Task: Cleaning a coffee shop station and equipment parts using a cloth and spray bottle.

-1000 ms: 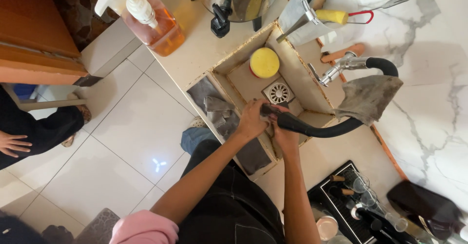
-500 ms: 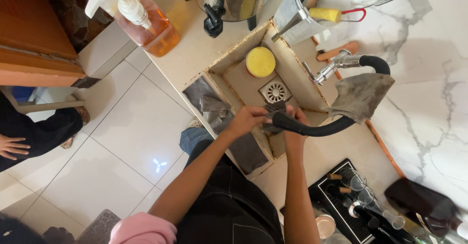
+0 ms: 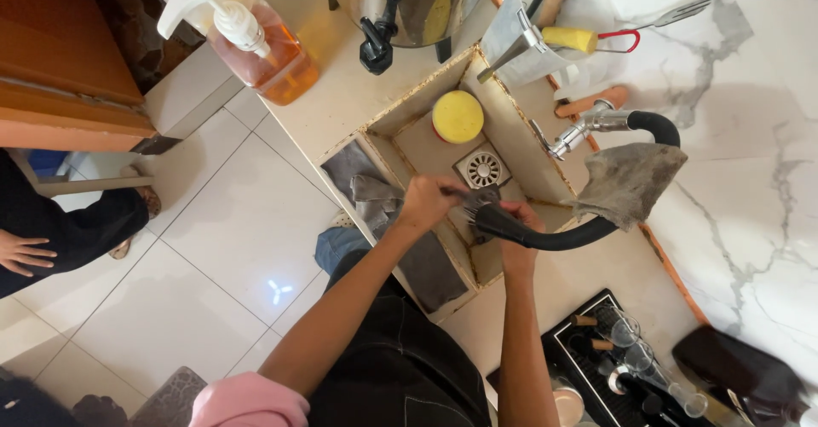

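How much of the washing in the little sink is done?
Hard to say what is finished; no cleaned item is set aside in view. In hand: the left hand holds a thin dark utensil over the small beige square sink, while the right hand aims the black flexible tap hose at it. Left: grey cloths lie in the sink and the round yellow sponge sits unused.

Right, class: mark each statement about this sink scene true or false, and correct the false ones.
1. The yellow sponge lies inside the sink. True.
2. The right hand grips the black faucet hose. True.
3. The left hand rests on the soap pump bottle. False: it is over the sink, beside the drain strainer.
4. A grey rag hangs over the hose. True.
5. The pump bottle holds blue liquid. False: orange.
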